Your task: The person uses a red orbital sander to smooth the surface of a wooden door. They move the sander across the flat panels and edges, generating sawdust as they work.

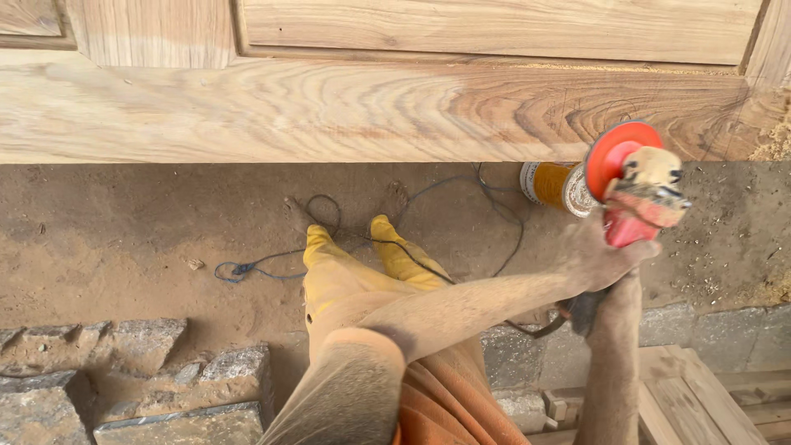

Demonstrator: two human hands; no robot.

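Both hands grip a grinder [634,185] at the right of the view, held up off the floor, just below the lower edge of a large wooden door panel [371,107] that spans the top of the picture. The left hand [589,259] reaches across from the left and wraps the red body from the side, fingers [634,254] curled tight around it; this hand seems to steady and steer the head. The right hand [610,309] comes up from below and closes on the dark rear handle, though its fingers are mostly hidden behind the left wrist, so I cannot tell exactly how they lie. The red disc [618,152] faces the wood and stands tilted, near the panel's edge but apart from it as far as I can tell.

A round tin [556,185] lies on its side on the dirt floor [124,231], just behind the disc. A thin blue cable [272,262] loops over the floor and past the person's yellow trouser legs [346,272], which stand between the cable and the hands. Rough stone blocks [140,371] line the lower left, and wooden slats [684,395] sit at the lower right. Sawdust [774,144] gathers at the panel's right end.
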